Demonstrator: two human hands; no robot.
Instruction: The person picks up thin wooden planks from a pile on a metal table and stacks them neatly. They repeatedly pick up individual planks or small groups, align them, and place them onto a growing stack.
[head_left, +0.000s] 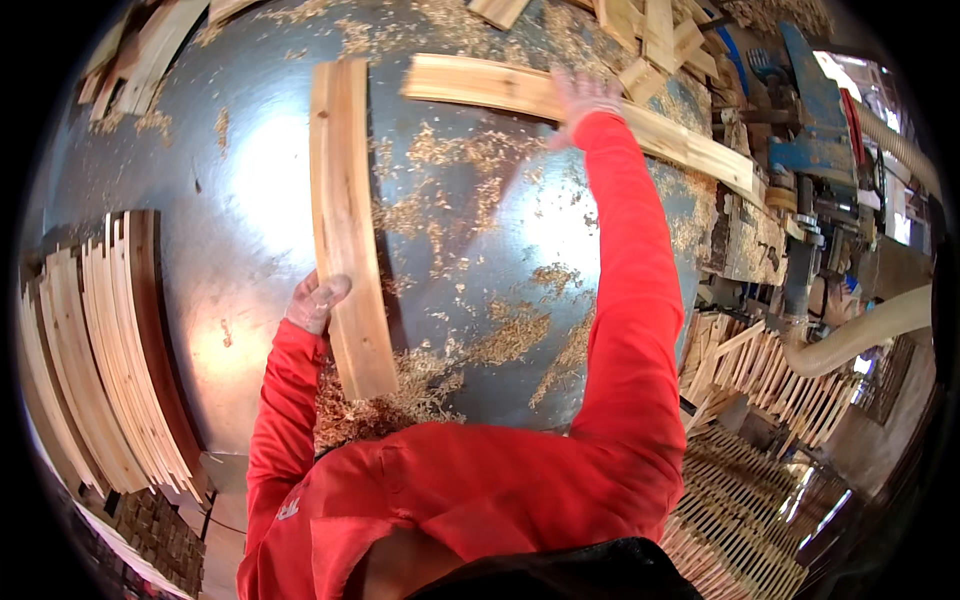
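My left hand [320,302] grips the left edge of a wooden board [347,220], its thumb on the top face and its fingers hidden underneath. That board runs lengthwise away from me, its near end close to my body. Farther off, my right hand [585,98] lies on a second wooden board [480,85] with the fingers spread, slightly blurred. This board slants across to the right, and its right end reaches the blue woodworking machine [815,110]. Both boards are over a grey metal table [430,290] strewn with wood shavings.
A stack of planks [110,350] stands at the left edge. More boards [160,55] lie at the far left, and loose offcuts [655,40] are heaped at the far right. A pale hose [860,330] curves beside the machine. Slatted wooden strips [740,500] pile up at the lower right.
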